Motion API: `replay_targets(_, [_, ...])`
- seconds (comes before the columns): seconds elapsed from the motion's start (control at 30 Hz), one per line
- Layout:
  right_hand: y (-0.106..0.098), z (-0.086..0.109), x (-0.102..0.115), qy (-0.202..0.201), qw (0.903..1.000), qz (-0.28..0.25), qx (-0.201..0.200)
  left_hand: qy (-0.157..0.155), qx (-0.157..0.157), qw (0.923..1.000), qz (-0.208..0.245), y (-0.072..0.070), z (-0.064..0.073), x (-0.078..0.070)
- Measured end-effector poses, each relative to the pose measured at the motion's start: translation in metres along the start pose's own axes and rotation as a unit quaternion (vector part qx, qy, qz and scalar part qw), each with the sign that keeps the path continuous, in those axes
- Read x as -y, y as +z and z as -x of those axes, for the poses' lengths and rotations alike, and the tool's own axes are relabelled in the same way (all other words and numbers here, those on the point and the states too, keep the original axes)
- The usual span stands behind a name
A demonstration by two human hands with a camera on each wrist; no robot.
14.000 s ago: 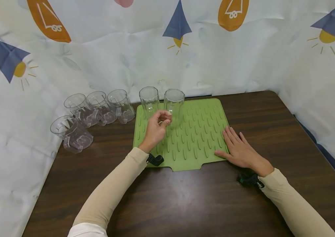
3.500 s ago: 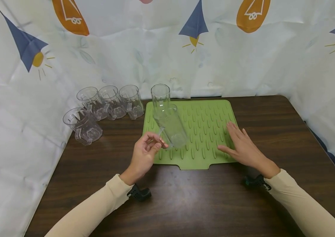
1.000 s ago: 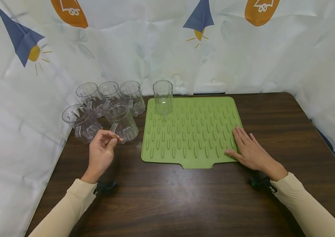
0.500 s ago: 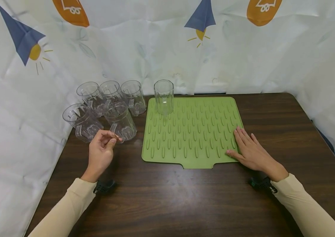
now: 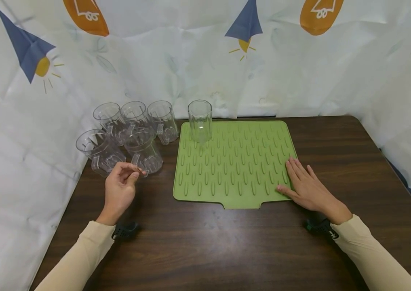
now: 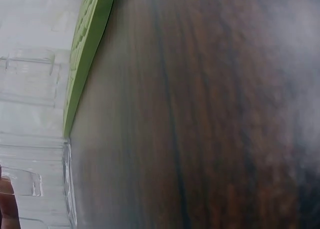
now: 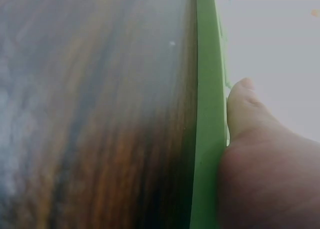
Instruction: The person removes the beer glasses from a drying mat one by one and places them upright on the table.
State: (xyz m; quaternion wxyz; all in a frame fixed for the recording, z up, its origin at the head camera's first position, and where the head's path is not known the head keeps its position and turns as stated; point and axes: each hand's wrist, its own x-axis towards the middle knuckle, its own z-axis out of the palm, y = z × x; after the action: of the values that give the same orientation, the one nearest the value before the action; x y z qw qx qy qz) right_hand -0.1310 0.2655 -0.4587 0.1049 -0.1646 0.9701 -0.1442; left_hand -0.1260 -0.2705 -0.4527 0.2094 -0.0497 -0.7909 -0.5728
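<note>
My left hand (image 5: 119,190) pinches the handle of a clear mug (image 5: 148,155), which stands upright on the table left of the green ridged mat (image 5: 234,169). In the left wrist view, part of a finger (image 6: 9,204) shows at the handle of the mug (image 6: 30,151). My right hand (image 5: 308,186) lies flat with fingers spread on the mat's right edge; its thumb (image 7: 245,109) rests along the mat in the right wrist view. Another clear glass (image 5: 200,125) stands on the mat's back left corner; no handle shows on it.
Several clear mugs stand close around the held one: one at front left (image 5: 101,151), others in a row behind, the rightmost mug (image 5: 164,125) near the mat's edge. A patterned white cloth (image 5: 176,60) hangs behind the dark wooden table (image 5: 220,250).
Earlier two glasses stood on the mat. My left hand has carried one off to the left onto the table, and it has lately shifted slightly further left. The right hand lifted briefly, then lay down again.
</note>
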Motion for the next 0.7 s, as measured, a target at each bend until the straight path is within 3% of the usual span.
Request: replay_targets(0.7, [0.0035,0.0008,-0.0016,0.001,1.0,-0.002,-0.008,0.009,0.004,0.9997,-0.022,-0.006,0.0003,0.0067])
